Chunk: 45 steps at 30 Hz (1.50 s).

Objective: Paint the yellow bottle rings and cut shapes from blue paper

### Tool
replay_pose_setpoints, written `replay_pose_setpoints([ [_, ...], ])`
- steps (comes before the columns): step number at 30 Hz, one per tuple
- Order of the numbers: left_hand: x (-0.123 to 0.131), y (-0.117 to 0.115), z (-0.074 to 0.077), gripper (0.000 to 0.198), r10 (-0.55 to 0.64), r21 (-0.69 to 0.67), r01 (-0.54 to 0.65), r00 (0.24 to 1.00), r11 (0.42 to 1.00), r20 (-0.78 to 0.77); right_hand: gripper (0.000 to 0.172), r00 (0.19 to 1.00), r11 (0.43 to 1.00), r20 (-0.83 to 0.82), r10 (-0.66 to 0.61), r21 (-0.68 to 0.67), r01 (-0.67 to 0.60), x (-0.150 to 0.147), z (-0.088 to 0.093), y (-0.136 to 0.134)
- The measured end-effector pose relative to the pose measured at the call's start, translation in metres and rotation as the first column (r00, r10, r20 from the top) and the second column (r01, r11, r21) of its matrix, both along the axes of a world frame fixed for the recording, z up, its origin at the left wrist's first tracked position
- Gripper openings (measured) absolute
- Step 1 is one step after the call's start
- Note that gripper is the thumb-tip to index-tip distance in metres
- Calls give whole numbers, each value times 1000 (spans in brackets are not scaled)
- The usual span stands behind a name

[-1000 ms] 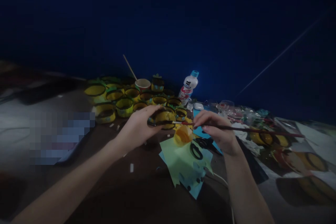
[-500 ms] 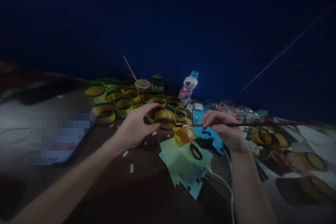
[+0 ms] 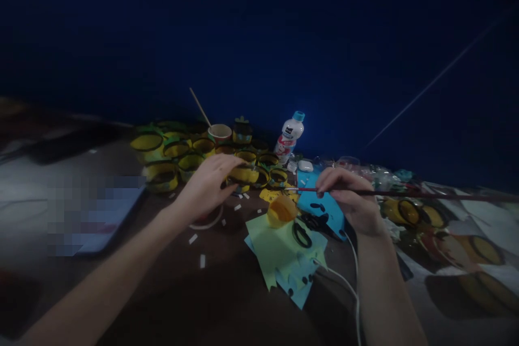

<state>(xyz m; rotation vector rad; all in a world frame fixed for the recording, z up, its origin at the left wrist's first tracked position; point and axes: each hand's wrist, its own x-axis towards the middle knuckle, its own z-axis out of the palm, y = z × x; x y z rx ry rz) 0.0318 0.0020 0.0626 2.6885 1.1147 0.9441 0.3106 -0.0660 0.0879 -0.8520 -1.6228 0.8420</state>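
Yellow cup (image 3: 243, 174), seen from my remote feed, clamped in left hand (image 3: 207, 185) near similar cups (image 3: 204, 145). Dim blue wall (image 3: 251, 32) fills upper view; brown tabletop (image 3: 170, 303) spreads below. Right hand (image 3: 348, 194) pinches long brush (image 3: 308, 189). Green paper (image 3: 265, 240) lying flat, white bottle (image 3: 290, 132) before wall, small white scraps (image 3: 202, 261) strewn.

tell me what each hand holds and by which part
Left hand: a yellow container, by its left side. Right hand: a brush, by its handle, toward the tip.
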Motion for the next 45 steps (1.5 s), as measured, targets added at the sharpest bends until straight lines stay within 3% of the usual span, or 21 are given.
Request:
replay_pose_setpoints([
  [5, -5, 0, 4, 46, 44, -2, -44, 999, 999, 27, 12, 999, 999, -33, -29, 33, 30, -4, 1, -1],
  [8, -2, -7, 8, 48, -4, -47, 8, 997, 999, 77, 14, 997, 996, -29, -66, 60, 67, -13, 2, -4],
  [13, 4, -13, 12, 34, -97, 10, 96, 993, 995, 74, 19, 992, 991, 88, -89, 106, 80, -28, 7, -10],
  [18, 7, -16, 13, 29, -144, -9, 145, 987, 989, 69, 22, 993, 990, 98, -70, 133, 56, -36, 9, -13],
  [23, 7, -16, 13, 28, -144, -38, 148, 985, 988, 95, 20, 988, 989, 145, -57, 143, 35, -31, 10, -13],
  [29, 7, -14, 11, 32, -190, -46, 195, 976, 980, 104, 21, 992, 981, 79, -95, 179, 80, -26, 10, -14],
  [34, 6, -14, 10, 31, -172, -57, 180, 978, 982, 120, 20, 989, 990, 142, -40, 142, 20, -27, 10, -12],
  [39, 2, -11, 7, 35, -175, -69, 183, 978, 981, 111, 20, 993, 983, 71, -93, 164, 81, -24, 7, -10],
  [45, 4, -11, 7, 33, -206, -38, 213, 969, 976, 138, 20, 993, 993, 112, -27, 113, 15, -29, 7, -10],
])
